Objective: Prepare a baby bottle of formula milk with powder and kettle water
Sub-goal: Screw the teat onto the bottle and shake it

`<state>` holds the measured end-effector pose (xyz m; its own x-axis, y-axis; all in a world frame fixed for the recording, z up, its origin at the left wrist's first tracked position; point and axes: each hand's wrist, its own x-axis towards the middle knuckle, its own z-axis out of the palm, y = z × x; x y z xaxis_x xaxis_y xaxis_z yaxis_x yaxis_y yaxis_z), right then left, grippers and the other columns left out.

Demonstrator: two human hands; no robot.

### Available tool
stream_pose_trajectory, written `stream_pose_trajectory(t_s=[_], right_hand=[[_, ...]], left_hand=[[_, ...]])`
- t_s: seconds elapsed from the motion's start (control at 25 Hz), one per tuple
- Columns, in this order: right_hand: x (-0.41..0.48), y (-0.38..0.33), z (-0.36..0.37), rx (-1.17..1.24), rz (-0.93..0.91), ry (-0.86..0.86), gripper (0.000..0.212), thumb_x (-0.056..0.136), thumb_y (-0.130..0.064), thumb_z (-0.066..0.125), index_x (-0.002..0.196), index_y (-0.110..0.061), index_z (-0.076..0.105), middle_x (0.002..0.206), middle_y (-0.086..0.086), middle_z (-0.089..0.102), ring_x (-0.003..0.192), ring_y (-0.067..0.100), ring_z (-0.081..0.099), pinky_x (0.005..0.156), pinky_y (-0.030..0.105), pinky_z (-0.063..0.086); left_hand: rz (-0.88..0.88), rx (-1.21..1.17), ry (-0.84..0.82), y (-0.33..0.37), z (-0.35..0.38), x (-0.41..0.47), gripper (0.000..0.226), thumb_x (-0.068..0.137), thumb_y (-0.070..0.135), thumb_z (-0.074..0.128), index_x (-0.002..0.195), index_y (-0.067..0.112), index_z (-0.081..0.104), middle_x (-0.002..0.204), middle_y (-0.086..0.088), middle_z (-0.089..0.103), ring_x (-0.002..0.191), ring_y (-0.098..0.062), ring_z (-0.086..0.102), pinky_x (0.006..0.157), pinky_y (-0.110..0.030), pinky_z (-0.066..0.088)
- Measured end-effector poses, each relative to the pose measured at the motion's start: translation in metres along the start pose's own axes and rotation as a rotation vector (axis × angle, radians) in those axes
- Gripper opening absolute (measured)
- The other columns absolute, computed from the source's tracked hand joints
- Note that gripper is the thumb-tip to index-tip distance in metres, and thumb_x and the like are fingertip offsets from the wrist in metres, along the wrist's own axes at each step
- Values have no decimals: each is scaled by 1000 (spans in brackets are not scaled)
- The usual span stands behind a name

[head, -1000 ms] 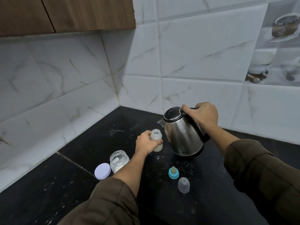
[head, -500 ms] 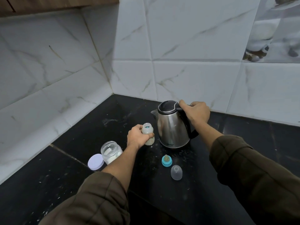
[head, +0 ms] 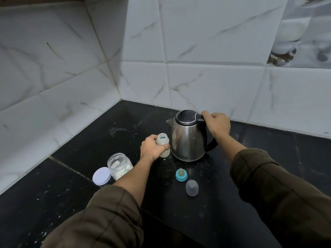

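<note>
Two hands have fingers [head: 166,146] clamped: left hand [head: 152,147] round the translucent bottle [head: 163,140], right hand [head: 217,124] on the steel kettle [head: 188,140] handle.

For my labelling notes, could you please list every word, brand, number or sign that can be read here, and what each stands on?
On the kettle: a small dark brand mark low on the steel body, too blurred to read.
On the baby bottle: no readable marking shows.
On the powder jar, its lid, the teat ring and the clear cap: no text shows.
</note>
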<state>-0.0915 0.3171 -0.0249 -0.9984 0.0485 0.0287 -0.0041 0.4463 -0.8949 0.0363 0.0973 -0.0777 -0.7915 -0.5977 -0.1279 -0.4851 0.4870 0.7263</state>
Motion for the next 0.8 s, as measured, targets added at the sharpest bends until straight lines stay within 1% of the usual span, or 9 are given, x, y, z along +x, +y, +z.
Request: stream_pose_trajectory(t_s=[0.08,0.12,0.16,0.24,0.32,0.44,0.56,0.68,0.8], right_hand=[[-3,-4,0,-74,-15,-12,39,85,-53,53,63,-21,53,67,-5,56,74,24,55,79,40,46],[-6,-6,1,-141,-44,21,35,86,-53,52,78,-22,64,86,-1,64,90,27,58,92,44,44],[-10,-8,2,-204,-97,84,37,88,-52,53,97,-20,68,105,2,65,104,28,57,99,47,40],[-19,-16,5,-274,-306,215,43,89,-46,57,117,-15,65,121,7,59,115,29,53,101,46,39],[-31,-31,11,-271,-545,220,40,87,-39,58,116,-13,64,115,6,59,107,27,56,92,44,45],[-58,-49,25,-251,-717,-17,27,87,-31,59,111,-19,63,90,-8,59,86,20,60,75,37,50],[-85,-51,42,-437,-868,-290,15,85,-27,60,98,-20,65,75,-12,56,79,23,65,68,35,51],[-97,-38,53,-729,-888,-574,4,84,-28,62,82,-24,64,78,-10,62,82,23,65,66,32,46],[-104,-21,60,-921,-794,-713,4,84,-29,63,86,-26,66,91,-6,66,89,22,64,68,33,48]], left_hand=[[6,-9,1,0,-1,-2,64,71,33,93,128,19,66,118,-1,75,109,-18,70,100,-43,56],[6,-13,1,-1,-1,-3,65,71,34,93,128,19,66,119,-1,75,110,-18,70,100,-43,56],[6,-15,2,-1,-2,-5,65,71,34,93,128,20,66,120,-1,75,111,-19,70,101,-43,56],[9,-21,9,-1,-6,-9,64,71,34,93,128,21,65,122,-2,74,113,-19,69,101,-43,55],[11,-26,14,-4,-10,-13,64,72,34,93,128,21,65,123,-2,73,114,-20,68,101,-43,55],[5,-31,9,-13,-14,-20,64,72,35,93,128,20,65,123,-2,73,115,-20,68,102,-42,54],[-4,-24,41,-26,-20,-27,60,68,42,92,119,24,68,114,2,75,108,-18,69,97,-40,55],[-15,-1,50,-36,-22,-34,58,67,43,92,116,25,68,111,2,75,105,-19,69,96,-41,55],[-27,-6,46,-46,-23,-41,52,66,42,92,108,28,66,109,2,75,105,-19,69,95,-41,56]])
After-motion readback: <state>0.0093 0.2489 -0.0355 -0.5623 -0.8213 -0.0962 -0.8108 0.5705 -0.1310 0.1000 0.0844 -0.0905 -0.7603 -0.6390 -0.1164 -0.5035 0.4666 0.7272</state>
